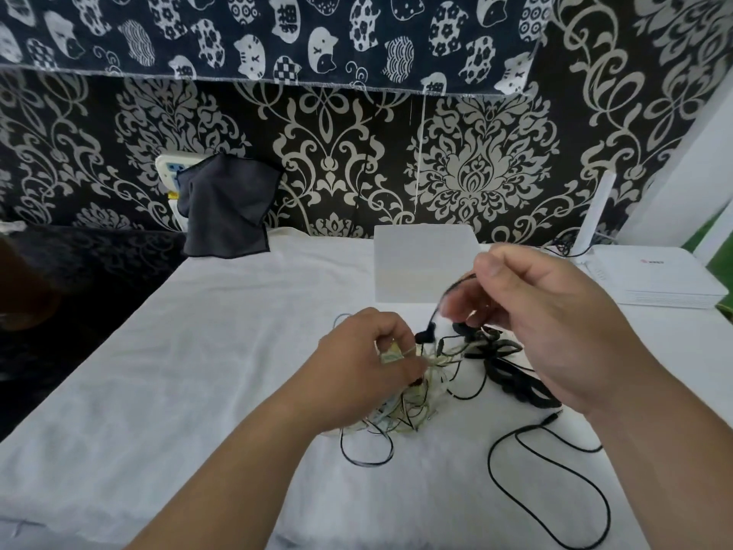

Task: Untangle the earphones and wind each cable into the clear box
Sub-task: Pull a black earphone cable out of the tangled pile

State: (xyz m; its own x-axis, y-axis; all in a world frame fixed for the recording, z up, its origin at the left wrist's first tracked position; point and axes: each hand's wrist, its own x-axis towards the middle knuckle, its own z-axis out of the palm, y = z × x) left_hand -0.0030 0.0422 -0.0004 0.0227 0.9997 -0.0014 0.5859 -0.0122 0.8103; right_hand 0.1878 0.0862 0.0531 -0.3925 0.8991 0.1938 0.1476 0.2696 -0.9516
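Note:
A tangle of earphone cables (412, 394), black and pale yellowish ones knotted together, lies on the white cloth (198, 371). My left hand (365, 371) pinches pale strands of the knot just above the cloth. My right hand (555, 323) is raised to the right and pinches a black cable (448, 291) whose earbud (426, 333) hangs below it. Another black cable (555, 482) trails in a long loop toward the front right, its plug (553, 416) near my right wrist. The clear box (424, 267) stands behind the tangle and looks whitish.
A white router (654, 279) with an upright antenna sits at the back right. A dark grey cloth (226, 208) hangs over a white device at the back left. The patterned wall closes the far side. The table drops off to dark floor on the left.

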